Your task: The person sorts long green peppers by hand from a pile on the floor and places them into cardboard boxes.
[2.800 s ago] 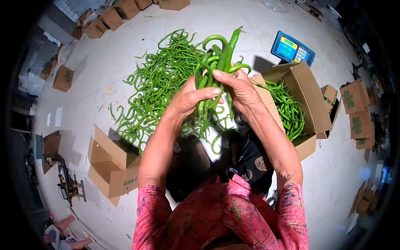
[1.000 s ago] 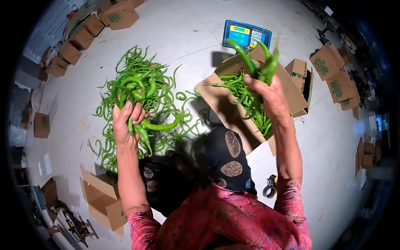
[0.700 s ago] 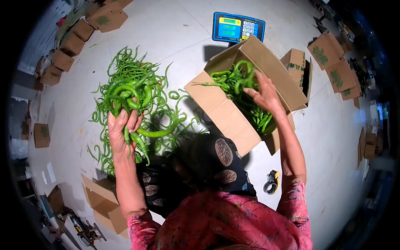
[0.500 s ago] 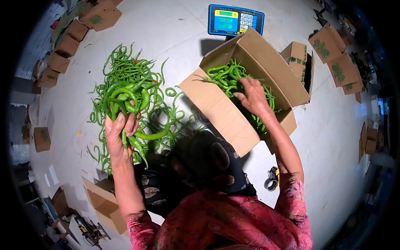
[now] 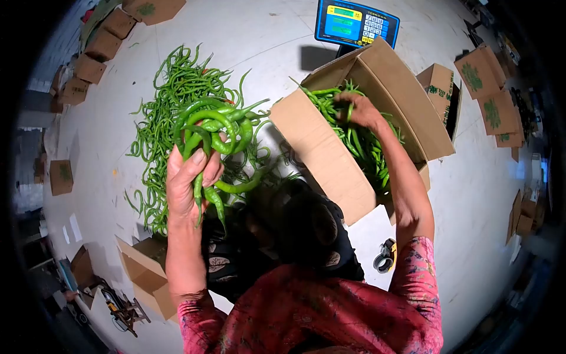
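My left hand (image 5: 191, 177) is closed around a bunch of long, curled green chili peppers (image 5: 227, 123), raised over the floor. Beneath and behind that bunch spreads a loose pile of green chili peppers (image 5: 168, 112). My right hand (image 5: 361, 112) reaches into an open cardboard box (image 5: 324, 156), its fingers curled around a green pepper; some fingertips are hidden. More green chili peppers (image 5: 371, 150) lie inside this box, below my right hand and forearm.
A blue scale display (image 5: 356, 25) stands behind the box. A tape dispenser (image 5: 385, 257) lies near my right elbow. An open carton (image 5: 147, 277) sits at lower left. Another carton (image 5: 437, 88) stands to the right, and several boxes line both sides.
The view has shifted, moving the box and scale rightward. My left hand has risen slightly with its bunch. My right hand's fingers have curled in, and a pepper now shows between them.
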A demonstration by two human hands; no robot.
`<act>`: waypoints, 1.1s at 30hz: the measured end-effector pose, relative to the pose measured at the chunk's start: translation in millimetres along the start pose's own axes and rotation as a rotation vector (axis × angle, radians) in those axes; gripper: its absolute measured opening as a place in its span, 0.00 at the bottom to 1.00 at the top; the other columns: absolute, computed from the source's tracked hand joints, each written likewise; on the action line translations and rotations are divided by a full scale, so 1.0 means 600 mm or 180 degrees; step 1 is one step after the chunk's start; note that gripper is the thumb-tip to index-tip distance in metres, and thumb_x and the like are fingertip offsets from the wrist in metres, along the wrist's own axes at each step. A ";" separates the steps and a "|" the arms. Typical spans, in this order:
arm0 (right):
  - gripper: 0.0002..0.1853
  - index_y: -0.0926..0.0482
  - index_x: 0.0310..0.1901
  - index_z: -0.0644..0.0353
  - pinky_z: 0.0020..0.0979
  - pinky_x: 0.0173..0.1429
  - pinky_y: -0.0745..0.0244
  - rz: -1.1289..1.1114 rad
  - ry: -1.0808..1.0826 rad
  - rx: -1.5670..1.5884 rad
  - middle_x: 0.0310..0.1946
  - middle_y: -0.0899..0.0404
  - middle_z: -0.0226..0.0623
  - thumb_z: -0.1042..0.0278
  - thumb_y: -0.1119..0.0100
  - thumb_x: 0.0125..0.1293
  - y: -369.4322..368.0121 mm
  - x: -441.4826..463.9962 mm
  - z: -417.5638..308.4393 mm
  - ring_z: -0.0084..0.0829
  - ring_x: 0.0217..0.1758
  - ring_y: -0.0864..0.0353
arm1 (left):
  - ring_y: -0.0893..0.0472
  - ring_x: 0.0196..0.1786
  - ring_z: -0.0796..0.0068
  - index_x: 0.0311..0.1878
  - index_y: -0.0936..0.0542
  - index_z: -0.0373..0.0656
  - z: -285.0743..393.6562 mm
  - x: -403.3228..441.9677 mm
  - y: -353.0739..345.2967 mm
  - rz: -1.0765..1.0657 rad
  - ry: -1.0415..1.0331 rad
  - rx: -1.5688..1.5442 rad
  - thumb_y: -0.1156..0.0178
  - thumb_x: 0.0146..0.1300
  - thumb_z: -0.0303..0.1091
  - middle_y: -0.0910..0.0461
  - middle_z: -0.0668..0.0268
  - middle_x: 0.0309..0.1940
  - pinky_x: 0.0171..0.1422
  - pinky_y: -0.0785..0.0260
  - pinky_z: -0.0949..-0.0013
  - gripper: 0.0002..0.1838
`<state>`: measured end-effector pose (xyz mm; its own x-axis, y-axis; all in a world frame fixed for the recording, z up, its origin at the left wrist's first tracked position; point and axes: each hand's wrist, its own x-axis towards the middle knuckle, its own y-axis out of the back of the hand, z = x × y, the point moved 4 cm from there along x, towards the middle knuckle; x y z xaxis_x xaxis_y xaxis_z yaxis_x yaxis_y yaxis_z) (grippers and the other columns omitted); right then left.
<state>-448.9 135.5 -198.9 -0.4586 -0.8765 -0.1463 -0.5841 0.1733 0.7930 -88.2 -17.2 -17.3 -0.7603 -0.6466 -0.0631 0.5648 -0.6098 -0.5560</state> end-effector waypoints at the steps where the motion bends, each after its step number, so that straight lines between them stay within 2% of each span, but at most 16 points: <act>1: 0.32 0.24 0.60 0.45 0.43 0.65 0.30 -0.0658 0.0264 -0.0453 0.58 0.24 0.49 0.59 0.31 0.49 -0.010 -0.009 -0.009 0.51 0.57 0.23 | 0.35 0.21 0.85 0.63 0.33 0.35 0.000 0.000 0.002 0.0006 0.0039 -0.0012 0.41 0.65 0.28 0.23 0.52 0.48 0.23 0.43 0.81 0.24; 3: 0.34 0.26 0.63 0.43 0.47 0.60 0.27 -0.0468 -0.0210 -0.1857 0.54 0.23 0.44 0.68 0.35 0.48 -0.017 -0.036 -0.054 0.48 0.59 0.25 | 0.35 0.21 0.85 0.63 0.33 0.35 -0.001 -0.001 0.003 0.0059 0.0112 -0.0040 0.42 0.64 0.27 0.22 0.50 0.49 0.24 0.43 0.80 0.24; 5: 0.34 0.27 0.63 0.42 0.47 0.55 0.24 -0.0121 -0.0796 -0.2050 0.52 0.24 0.42 0.71 0.36 0.50 0.006 -0.032 -0.085 0.46 0.59 0.25 | 0.35 0.20 0.85 0.63 0.33 0.35 -0.002 0.002 -0.002 -0.0073 0.0160 -0.0158 0.42 0.64 0.27 0.22 0.52 0.48 0.24 0.43 0.80 0.24; 7: 0.33 0.26 0.62 0.44 0.47 0.51 0.22 0.0754 -0.0576 -0.2052 0.50 0.24 0.42 0.72 0.34 0.50 0.040 -0.034 -0.099 0.47 0.56 0.22 | 0.36 0.21 0.86 0.66 0.36 0.36 -0.007 0.000 0.003 -0.0130 0.0168 -0.0304 0.43 0.66 0.28 0.23 0.56 0.49 0.23 0.43 0.82 0.26; 9: 0.33 0.27 0.62 0.45 0.47 0.51 0.22 0.0361 -0.0859 -0.1879 0.52 0.25 0.44 0.71 0.31 0.51 0.070 -0.039 -0.125 0.48 0.54 0.20 | 0.36 0.21 0.86 0.66 0.36 0.35 -0.006 -0.001 0.001 -0.0005 0.0236 -0.0326 0.41 0.66 0.30 0.23 0.57 0.50 0.23 0.43 0.82 0.27; 13: 0.29 0.25 0.60 0.53 0.48 0.52 0.23 -0.0212 -0.0091 -0.1687 0.51 0.20 0.47 0.65 0.30 0.55 0.099 -0.081 -0.205 0.50 0.55 0.20 | 0.37 0.22 0.87 0.65 0.35 0.36 -0.001 -0.003 -0.012 0.0186 0.0333 -0.0202 0.39 0.64 0.35 0.23 0.65 0.45 0.24 0.44 0.82 0.29; 15: 0.28 0.24 0.58 0.60 0.45 0.55 0.24 -0.0172 0.0198 -0.0521 0.52 0.20 0.50 0.61 0.31 0.57 0.104 -0.100 -0.256 0.50 0.54 0.19 | 0.38 0.23 0.87 0.65 0.34 0.36 0.000 -0.004 -0.018 0.0158 0.0386 -0.0051 0.39 0.62 0.38 0.24 0.69 0.40 0.25 0.47 0.82 0.30; 17: 0.30 0.25 0.60 0.62 0.39 0.62 0.29 -0.0145 0.0523 0.0844 0.56 0.21 0.48 0.53 0.33 0.60 0.100 -0.117 -0.311 0.41 0.59 0.21 | 0.38 0.23 0.87 0.64 0.33 0.36 0.001 -0.004 -0.018 -0.0090 0.0424 0.0024 0.39 0.61 0.40 0.25 0.70 0.37 0.25 0.48 0.82 0.31; 21: 0.39 0.29 0.65 0.62 0.39 0.70 0.38 -0.0853 0.0691 0.3261 0.60 0.25 0.43 0.34 0.47 0.67 0.079 -0.118 -0.390 0.34 0.65 0.29 | 0.36 0.23 0.88 0.64 0.32 0.35 -0.016 -0.007 -0.029 -0.0641 0.0683 0.0073 0.39 0.60 0.40 0.28 0.73 0.31 0.25 0.47 0.81 0.31; 22: 0.43 0.30 0.65 0.64 0.38 0.72 0.41 -0.1181 0.0587 0.3465 0.59 0.25 0.41 0.28 0.53 0.67 0.066 -0.115 -0.402 0.32 0.64 0.29 | 0.36 0.23 0.88 0.64 0.32 0.35 -0.022 -0.011 -0.028 -0.0794 0.1039 0.0061 0.38 0.61 0.38 0.28 0.73 0.31 0.26 0.45 0.80 0.30; 23: 0.37 0.29 0.65 0.63 0.36 0.70 0.37 -0.1517 0.0670 0.3449 0.58 0.24 0.39 0.37 0.44 0.67 0.063 -0.113 -0.413 0.30 0.62 0.27 | 0.34 0.24 0.88 0.63 0.31 0.36 -0.018 -0.018 -0.028 -0.0957 0.1224 0.0236 0.38 0.62 0.36 0.27 0.73 0.32 0.28 0.44 0.81 0.28; 25: 0.32 0.28 0.63 0.64 0.33 0.68 0.35 -0.1665 0.0986 0.2827 0.56 0.23 0.37 0.50 0.36 0.65 0.065 -0.129 -0.449 0.29 0.60 0.26 | 0.33 0.26 0.87 0.63 0.30 0.37 -0.022 -0.022 -0.025 -0.0776 0.1156 0.0562 0.39 0.63 0.36 0.25 0.73 0.34 0.29 0.42 0.82 0.26; 26: 0.28 0.26 0.60 0.64 0.27 0.57 0.27 -0.1334 0.0790 0.2711 0.49 0.21 0.35 0.61 0.32 0.62 0.060 -0.131 -0.457 0.25 0.52 0.22 | 0.33 0.26 0.87 0.63 0.30 0.38 -0.015 -0.024 -0.024 -0.0619 0.0994 0.0617 0.39 0.63 0.37 0.24 0.73 0.35 0.30 0.42 0.82 0.27; 29: 0.23 0.24 0.57 0.64 0.22 0.44 0.24 -0.1548 0.0163 0.3172 0.41 0.19 0.32 0.61 0.35 0.64 0.050 -0.132 -0.446 0.20 0.40 0.21 | 0.32 0.28 0.88 0.65 0.31 0.40 -0.007 -0.022 -0.015 -0.0303 0.0660 0.0692 0.37 0.62 0.39 0.22 0.72 0.39 0.30 0.40 0.83 0.30; 30: 0.19 0.24 0.55 0.64 0.20 0.35 0.25 -0.1273 0.0198 0.3431 0.35 0.20 0.30 0.64 0.37 0.65 0.044 -0.126 -0.438 0.16 0.32 0.23 | 0.32 0.27 0.88 0.66 0.31 0.40 -0.009 -0.021 -0.010 -0.0317 0.0679 0.0804 0.37 0.62 0.38 0.21 0.72 0.38 0.29 0.41 0.83 0.30; 33: 0.16 0.27 0.53 0.62 0.22 0.30 0.28 -0.0513 0.0061 0.4071 0.35 0.24 0.32 0.64 0.41 0.68 0.057 -0.122 -0.421 0.20 0.34 0.24 | 0.35 0.24 0.89 0.66 0.31 0.39 -0.005 -0.019 0.001 -0.0683 0.0771 0.1238 0.39 0.65 0.37 0.20 0.69 0.36 0.26 0.44 0.82 0.27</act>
<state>-266.0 92.1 -11.5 -0.3201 -0.9320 -0.1700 -0.8597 0.3611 -0.3613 -80.1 -9.1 -19.6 -0.8990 -0.3910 -0.1974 0.4302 -0.8728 -0.2306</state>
